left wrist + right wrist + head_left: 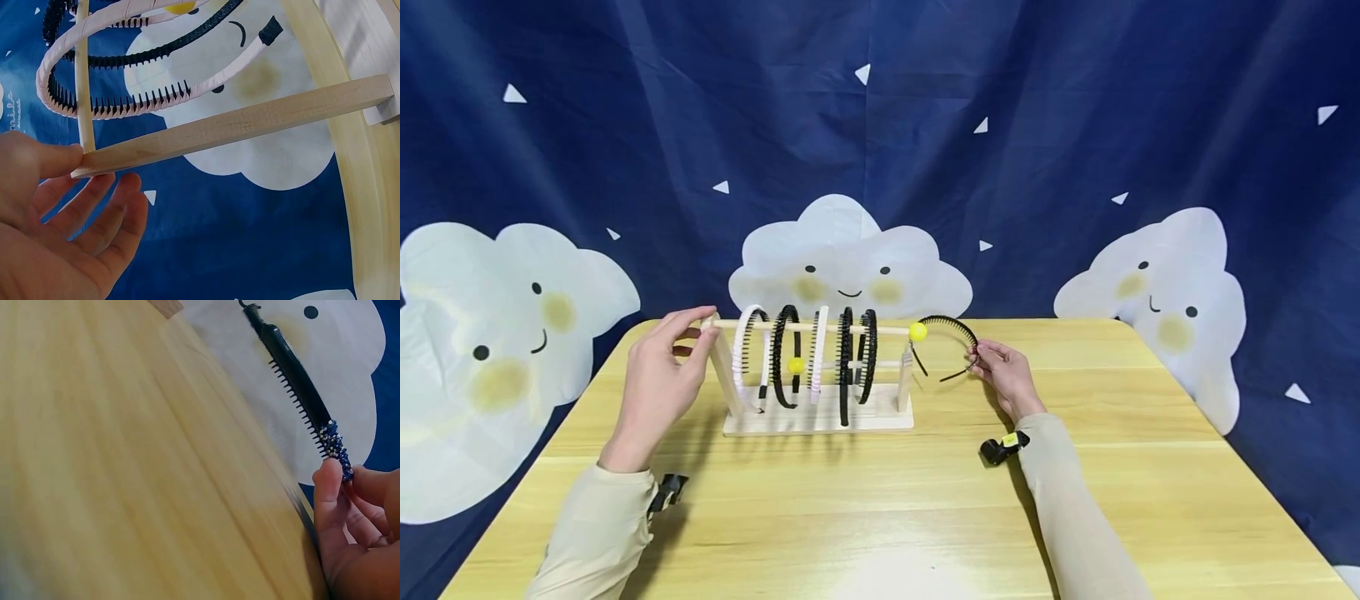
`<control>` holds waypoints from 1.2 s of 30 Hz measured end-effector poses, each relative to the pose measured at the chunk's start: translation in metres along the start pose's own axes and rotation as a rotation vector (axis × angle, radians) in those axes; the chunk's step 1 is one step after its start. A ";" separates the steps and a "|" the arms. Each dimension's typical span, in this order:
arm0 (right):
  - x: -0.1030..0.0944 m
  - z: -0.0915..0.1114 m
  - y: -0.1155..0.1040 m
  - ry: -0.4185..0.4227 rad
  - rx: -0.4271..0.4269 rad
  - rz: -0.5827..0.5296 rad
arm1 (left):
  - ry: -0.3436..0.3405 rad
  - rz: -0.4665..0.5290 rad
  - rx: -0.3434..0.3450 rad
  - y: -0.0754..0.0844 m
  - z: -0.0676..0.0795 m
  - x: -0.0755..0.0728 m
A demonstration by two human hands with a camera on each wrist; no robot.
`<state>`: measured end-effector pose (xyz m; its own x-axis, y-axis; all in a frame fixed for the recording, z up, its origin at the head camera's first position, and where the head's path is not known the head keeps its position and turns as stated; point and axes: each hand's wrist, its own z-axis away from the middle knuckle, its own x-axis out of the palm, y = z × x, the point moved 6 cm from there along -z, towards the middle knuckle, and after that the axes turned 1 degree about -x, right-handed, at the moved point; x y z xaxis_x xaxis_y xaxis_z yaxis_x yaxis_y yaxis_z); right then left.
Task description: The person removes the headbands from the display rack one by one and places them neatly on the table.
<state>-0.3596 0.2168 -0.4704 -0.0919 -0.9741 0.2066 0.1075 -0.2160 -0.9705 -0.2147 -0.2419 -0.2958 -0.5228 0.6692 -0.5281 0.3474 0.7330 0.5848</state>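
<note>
Right of frame centre, I'm seeing the right hand (1009, 383) pinching a headband (301, 378) between near-closed thumb and fingertips (left hand (658, 383) pinching a rack (805, 422)).

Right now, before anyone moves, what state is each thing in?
Rack: standing on the table.
Left fingers: pinching the top of one post.
Right fingers: pinching a black headband.
That headband: held; contact with the rack unclear.
Other headbands: hanging on the upper bar.
One yellow ball: at that bar's right end.

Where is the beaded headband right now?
The right hand pinches the beaded headband; in the head view it is right of the rack, near the upper yellow ball.
</note>
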 end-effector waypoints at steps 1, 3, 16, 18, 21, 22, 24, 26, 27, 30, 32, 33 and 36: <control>0.000 -0.001 0.000 0.000 0.001 0.015 | 0.000 0.002 0.001 0.000 0.000 0.000; 0.001 -0.002 -0.001 -0.008 -0.005 0.051 | 0.001 -0.002 0.001 0.001 0.000 0.000; 0.005 -0.001 0.003 -0.045 0.004 0.143 | -0.012 0.003 0.009 0.001 0.001 0.000; 0.005 -0.001 0.002 -0.049 0.003 0.144 | -0.017 0.003 0.006 0.002 0.000 0.000; 0.004 -0.001 0.002 -0.038 0.011 0.155 | -0.023 0.004 0.001 0.002 -0.001 0.001; 0.004 -0.002 0.002 -0.034 0.015 0.163 | -0.024 0.004 -0.002 0.002 -0.001 0.001; 0.004 -0.002 0.001 -0.025 0.019 0.176 | -0.024 0.004 -0.005 0.001 -0.001 0.001; 0.004 -0.001 0.001 -0.013 0.021 0.193 | -0.025 0.002 -0.007 0.001 -0.001 0.001; 0.004 -0.001 0.001 -0.010 0.020 0.196 | -0.026 0.000 -0.009 0.001 -0.001 0.001; 0.005 0.000 0.000 -0.008 0.016 0.197 | -0.030 -0.005 -0.015 0.001 0.000 0.001; 0.006 0.000 0.000 -0.002 0.009 0.193 | -0.032 -0.011 -0.016 0.001 0.000 0.001; 0.006 0.001 0.000 0.000 0.004 0.194 | -0.033 -0.014 -0.017 0.001 0.000 0.001; 0.008 0.001 0.000 0.001 -0.020 0.212 | -0.035 -0.022 -0.017 0.001 0.000 0.000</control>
<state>-0.3592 0.2091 -0.4682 -0.0700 -0.9975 -0.0030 0.1047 -0.0044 -0.9945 -0.2144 -0.2412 -0.2958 -0.5027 0.6571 -0.5617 0.3229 0.7455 0.5831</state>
